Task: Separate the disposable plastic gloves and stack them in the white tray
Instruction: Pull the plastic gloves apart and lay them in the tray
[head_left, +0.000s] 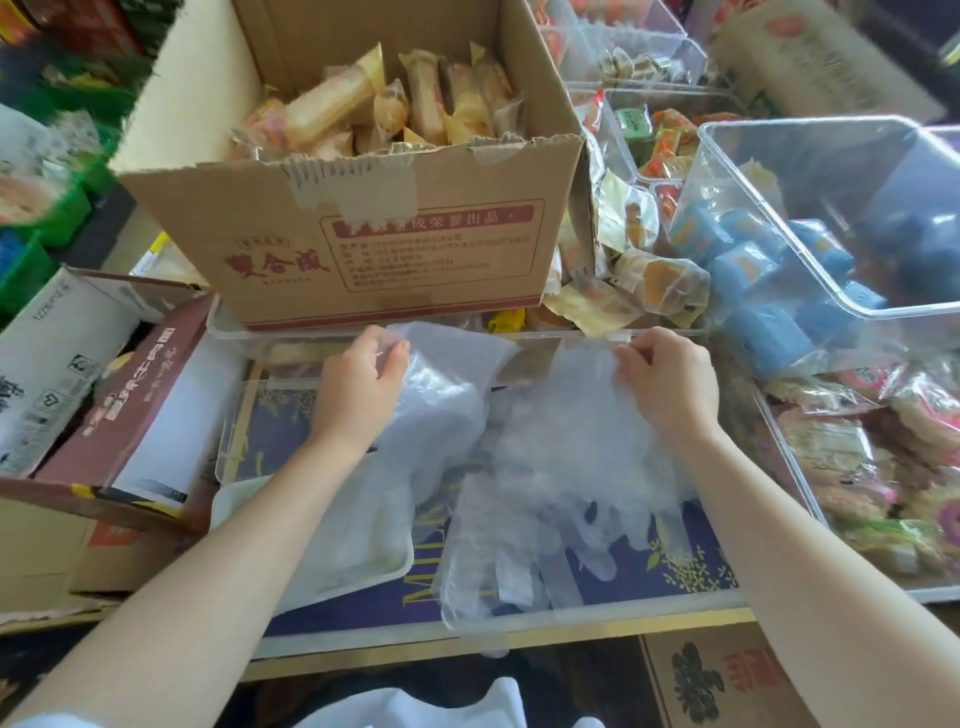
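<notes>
The cardboard box (363, 218) of wrapped snacks bears the clearest print: three large red Chinese characters on its front, lower left, and to their right a red-framed panel headed by a banner ending 荣誉出品; the small lines beneath are too blurred to read. Below the box, the dark blue surface (649, 571) shows gold letters beginning "MIL", the rest covered. Print elsewhere is illegible.
</notes>
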